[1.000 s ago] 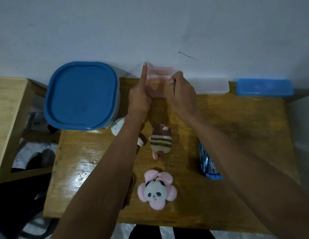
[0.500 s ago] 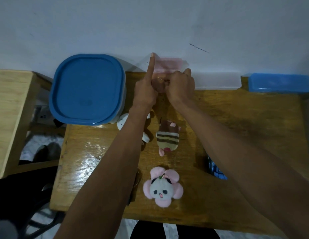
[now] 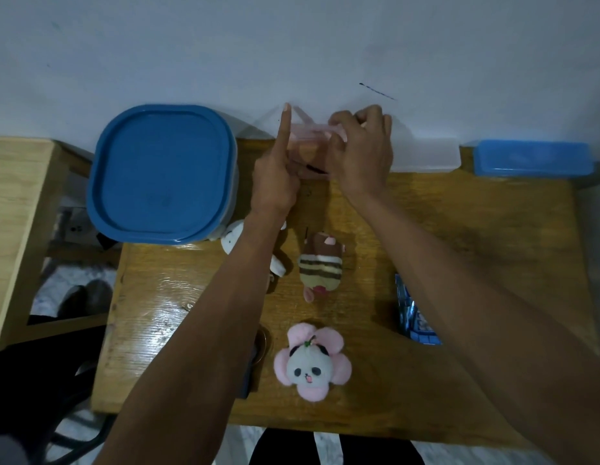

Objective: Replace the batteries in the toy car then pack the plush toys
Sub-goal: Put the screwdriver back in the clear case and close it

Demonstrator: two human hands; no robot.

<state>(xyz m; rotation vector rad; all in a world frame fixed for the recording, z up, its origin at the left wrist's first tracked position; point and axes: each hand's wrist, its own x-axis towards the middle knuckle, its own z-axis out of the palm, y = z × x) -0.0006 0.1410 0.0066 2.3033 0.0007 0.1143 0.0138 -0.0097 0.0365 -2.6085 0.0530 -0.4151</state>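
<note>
Dim, bluish indoor light, glare on the glossy table point(image 3: 151, 317) (left side), wide-angle bending at edges.

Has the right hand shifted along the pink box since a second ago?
Yes. The right hand has moved up onto the pink box's lid, rightward toward the clear container.

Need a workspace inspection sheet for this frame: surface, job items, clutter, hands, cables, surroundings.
Surface: glossy wooden table, against a white wall.
Job's things: pink translucent plastic box at the far edge, lid lifted; pink flower-shaped panda plush near the front edge; brown striped plush mid-table; white plush partly under the left forearm. Toy car: nothing seen.
Clutter: large round-cornered blue-lidded tub; flat blue-lidded container; clear flat lid; blue foil packet.
Grippers: left hand steadies the box, index finger raised; right hand grips the lid.
Cables: nothing seen.
Surroundings: light wooden furniture at left.
</note>
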